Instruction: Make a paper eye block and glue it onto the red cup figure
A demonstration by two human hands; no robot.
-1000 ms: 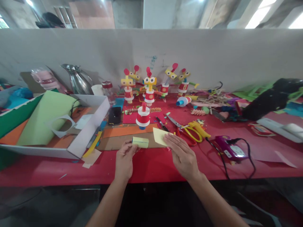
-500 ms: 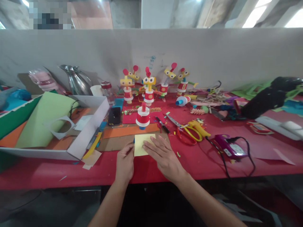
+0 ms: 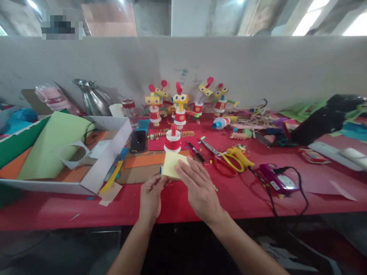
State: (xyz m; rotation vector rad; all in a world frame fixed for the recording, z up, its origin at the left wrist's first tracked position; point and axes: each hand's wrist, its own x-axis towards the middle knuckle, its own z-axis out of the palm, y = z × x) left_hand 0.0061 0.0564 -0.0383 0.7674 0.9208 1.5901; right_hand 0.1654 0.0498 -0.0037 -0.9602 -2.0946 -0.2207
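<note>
A piece of pale yellow paper (image 3: 173, 163) is between my hands, near the front of the red table, its lower edge bent under. My left hand (image 3: 151, 196) pinches its lower left corner between thumb and fingers. A small dark blue edge (image 3: 161, 170) shows at the paper's left side; what it belongs to is hidden. My right hand (image 3: 202, 187) lies over the paper's right part with fingers stretched out flat, the thumb out of sight. Just beyond stands a red and white paper-cup figure (image 3: 172, 142) with folded paper arms.
Behind stand several finished cup figures (image 3: 180, 109). Scissors (image 3: 226, 160), a black pen (image 3: 196, 152) and a yellow glue gun (image 3: 241, 157) lie on the right, with a purple power strip (image 3: 279, 181) and its cord. A white box (image 3: 107, 152) of paper and a phone (image 3: 138, 141) are left.
The yellow paper has moved up and away from me and now tilts and bends, covering the cup figure's base. My right hand has shifted slightly with it; the left still pinches the corner.
</note>
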